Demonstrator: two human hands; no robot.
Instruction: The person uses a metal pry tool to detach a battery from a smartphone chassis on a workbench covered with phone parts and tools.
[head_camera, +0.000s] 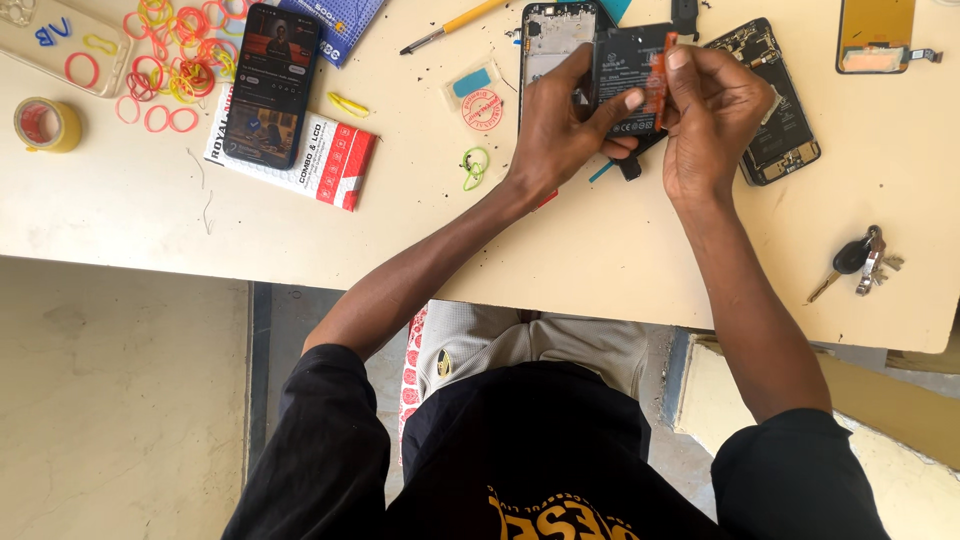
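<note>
Over the worktop (600, 270), battery (628, 75) in both hands

Left hand (555, 125) fingers clamp the battery's edge, right hand (715, 115) fingers pinch its orange strip (660, 80). Looks stiff, light, puncture-prone; I'd grip the edges.

Bright, even daylight, sharp focus throughout. Soft short shadows under hands (640, 120) on table (560, 250). No glare, slight wide-angle stretch at edges.

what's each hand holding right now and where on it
The left hand grips the dark phone battery from its left side, thumb across its face. The right hand pinches the orange strip at the battery's right edge, near the strip's top.
</note>
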